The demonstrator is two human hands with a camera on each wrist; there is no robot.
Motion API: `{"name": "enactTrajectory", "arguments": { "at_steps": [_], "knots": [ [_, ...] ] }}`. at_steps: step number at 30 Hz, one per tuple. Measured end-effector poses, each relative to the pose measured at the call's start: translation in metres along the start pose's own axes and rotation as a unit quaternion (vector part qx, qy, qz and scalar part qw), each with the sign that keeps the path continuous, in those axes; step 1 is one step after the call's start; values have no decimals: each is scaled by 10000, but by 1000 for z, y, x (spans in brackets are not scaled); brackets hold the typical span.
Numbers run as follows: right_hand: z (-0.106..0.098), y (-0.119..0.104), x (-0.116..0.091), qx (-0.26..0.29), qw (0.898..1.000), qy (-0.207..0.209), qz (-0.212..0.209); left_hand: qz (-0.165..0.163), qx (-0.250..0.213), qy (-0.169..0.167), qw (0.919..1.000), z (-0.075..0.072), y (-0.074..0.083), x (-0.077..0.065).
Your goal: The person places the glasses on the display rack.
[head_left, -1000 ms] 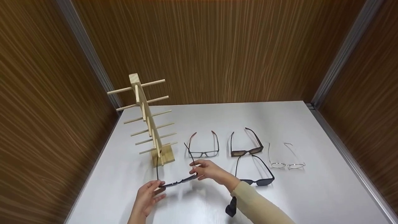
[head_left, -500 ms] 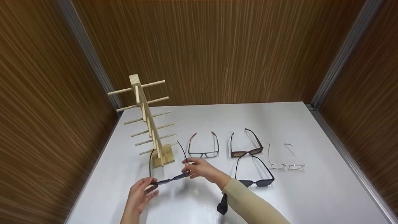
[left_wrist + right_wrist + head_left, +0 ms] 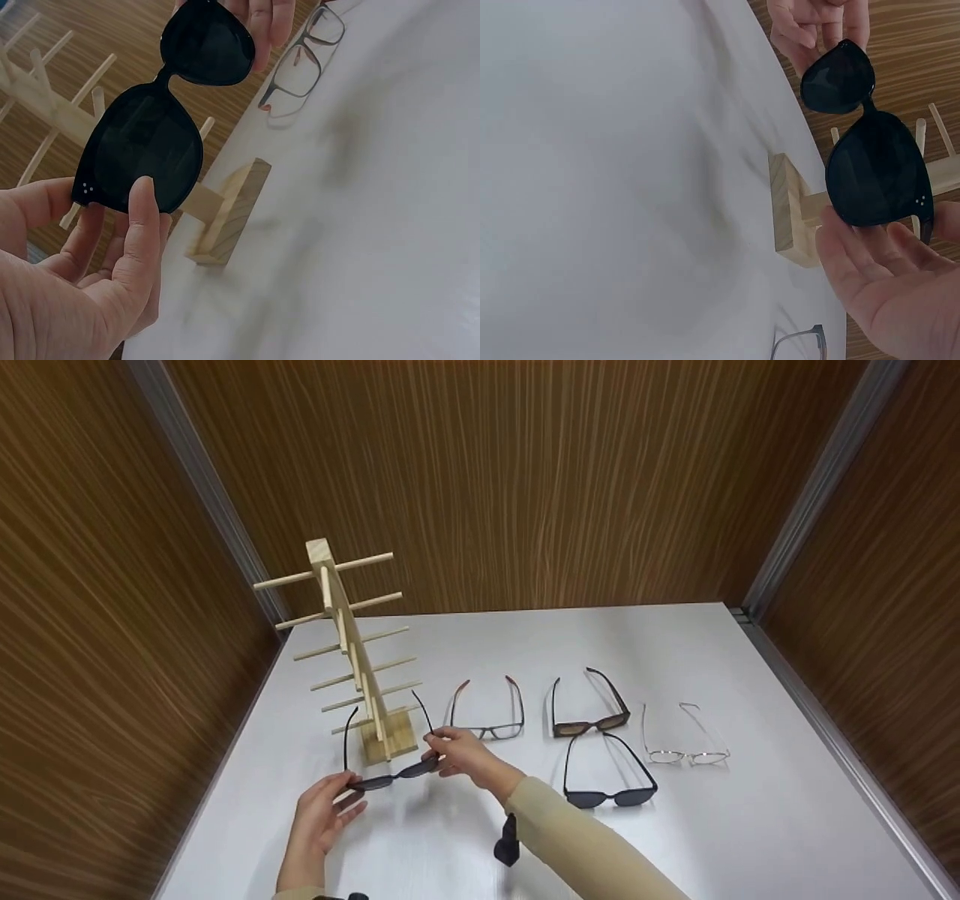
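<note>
Black sunglasses (image 3: pixel 395 777) with dark lenses are held up between both hands, temples unfolded and pointing toward the wooden rack. My left hand (image 3: pixel 316 814) pinches the left hinge corner, its thumb against the lens in the left wrist view. At the other hinge corner, my right hand (image 3: pixel 466 756) grips the frame and the start of the temple. The wooden display rack (image 3: pixel 351 645), a post with rows of pegs on a square base, stands just beyond. Both temple tips overlap its lower pegs in the head view.
To the right on the white table (image 3: pixel 450 847) lie clear-lens glasses with reddish temple tips (image 3: pixel 499 732), brown-lens sunglasses (image 3: pixel 592 726), another black pair of sunglasses (image 3: pixel 611 799) and thin metal-rimmed glasses (image 3: pixel 686 757). Wood-grain panels (image 3: pixel 510 487) enclose the back and sides.
Both hands have moved left and slightly farther from me, carrying the sunglasses toward the front of the rack's base. The other eyewear stays where it was.
</note>
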State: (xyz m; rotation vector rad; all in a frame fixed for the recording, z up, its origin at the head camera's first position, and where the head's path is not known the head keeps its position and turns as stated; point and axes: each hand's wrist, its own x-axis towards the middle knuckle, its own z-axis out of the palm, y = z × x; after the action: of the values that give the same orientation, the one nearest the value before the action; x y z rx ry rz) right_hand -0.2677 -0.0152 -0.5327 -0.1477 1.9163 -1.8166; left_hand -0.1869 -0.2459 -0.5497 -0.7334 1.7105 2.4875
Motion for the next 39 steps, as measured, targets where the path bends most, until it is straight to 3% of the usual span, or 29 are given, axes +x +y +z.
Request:
{"name": "enactTrajectory", "arguments": {
  "at_steps": [11,24,31,39],
  "knots": [
    [9,1,16,370,9986,366,-21,28,-261,74,9996,2,9,15],
    [14,8,32,902,9943,571,-18,71,1,234,9997,6,15,34],
    [17,14,34,842,9942,670,29,81,-101,375,9992,6,11,39],
    [15,16,34,450,9973,586,16,161,141,537,9983,3,3,40]
  ]
}}
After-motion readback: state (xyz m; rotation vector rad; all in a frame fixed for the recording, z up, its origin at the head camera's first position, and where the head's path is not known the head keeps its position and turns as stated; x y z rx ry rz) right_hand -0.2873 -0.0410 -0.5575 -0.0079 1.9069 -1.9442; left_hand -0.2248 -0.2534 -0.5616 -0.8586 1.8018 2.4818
